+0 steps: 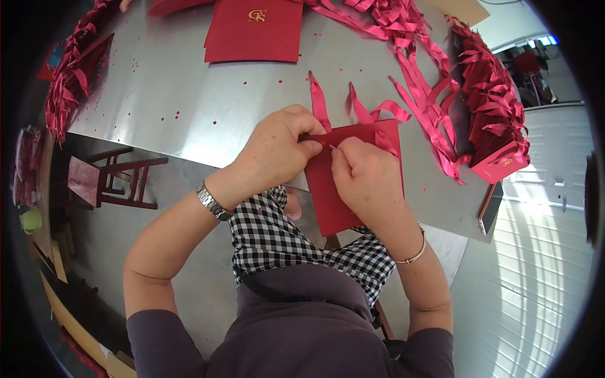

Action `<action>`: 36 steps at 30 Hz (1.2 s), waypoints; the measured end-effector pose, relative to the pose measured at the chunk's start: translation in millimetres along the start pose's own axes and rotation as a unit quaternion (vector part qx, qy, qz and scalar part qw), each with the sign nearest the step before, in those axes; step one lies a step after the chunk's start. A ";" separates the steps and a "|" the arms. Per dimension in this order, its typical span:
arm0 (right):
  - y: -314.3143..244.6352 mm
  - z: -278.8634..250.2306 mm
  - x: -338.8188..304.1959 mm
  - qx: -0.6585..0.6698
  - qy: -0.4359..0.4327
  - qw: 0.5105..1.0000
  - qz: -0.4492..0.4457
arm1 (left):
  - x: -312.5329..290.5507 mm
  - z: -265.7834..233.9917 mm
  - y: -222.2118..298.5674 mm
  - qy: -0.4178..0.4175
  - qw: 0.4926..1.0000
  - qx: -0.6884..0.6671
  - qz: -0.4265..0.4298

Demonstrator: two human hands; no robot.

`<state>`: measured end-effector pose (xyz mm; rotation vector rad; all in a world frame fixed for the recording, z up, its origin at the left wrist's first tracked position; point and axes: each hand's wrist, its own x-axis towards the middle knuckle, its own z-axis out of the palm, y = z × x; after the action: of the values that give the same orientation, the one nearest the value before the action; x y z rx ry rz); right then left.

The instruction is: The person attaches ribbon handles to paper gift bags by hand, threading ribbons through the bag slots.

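A flat red paper bag (335,195) hangs partly over the near edge of the table, in front of my lap. Pink ribbon (319,104) stands up beyond its top edge, and another loop of ribbon (362,112) curls to the right of that. My left hand (277,142) is closed, thumb and fingers pinching the bag's top left corner. My right hand (368,179) is closed in a pinch against the upper part of the bag. A tiny pale tip shows at its fingertips; what it holds is too small to make out. Ribbon also pokes out behind its knuckles.
A stack of red bags (255,31) lies at the far middle of the metal table (164,82). Loose pink ribbons (422,88) spread to the right, beside a row of ribboned bags (495,101). More ribboned bags (66,88) line the left edge. Small red dots are scattered about. A wooden stool (116,176) stands left.
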<state>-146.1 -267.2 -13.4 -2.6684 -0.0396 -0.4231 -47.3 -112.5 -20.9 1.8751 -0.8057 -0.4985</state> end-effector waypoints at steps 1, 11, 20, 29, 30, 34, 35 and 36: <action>1.5 0.6 -2.8 0.043 0.012 0.999 0.003 | -0.5 1.9 0.2 0.011 0.999 -0.031 -0.013; 1.4 8.6 -8.6 0.105 0.077 0.991 0.034 | 5.3 -2.5 8.5 -0.016 0.996 -0.053 -0.066; -3.2 8.1 -3.1 0.088 0.048 0.992 0.077 | -1.1 -1.0 2.3 -0.002 0.998 -0.056 -0.022; -26.8 -3.3 20.3 -0.219 -0.077 0.972 -0.040 | 0.2 -7.6 -5.5 0.014 0.997 0.059 0.051; -24.7 -10.9 27.1 -0.159 -0.140 0.977 0.025 | 3.8 -5.7 -4.7 0.021 0.994 0.083 0.070; 7.1 -3.7 49.9 0.069 -0.288 0.931 0.214 | 8.0 -1.2 1.1 0.043 0.987 0.111 0.107; 3.5 -7.3 39.1 0.030 -0.244 0.957 0.158 | 10.4 4.6 -15.7 0.044 0.988 0.104 0.104; 3.6 1.8 33.4 0.027 -0.202 0.978 0.045 | 6.9 1.2 -22.9 0.047 0.987 0.123 0.089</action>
<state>-113.3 -271.0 -6.4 -2.6458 -0.0520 0.1501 -36.1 -111.7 -42.2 2.0100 -0.9965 -0.2039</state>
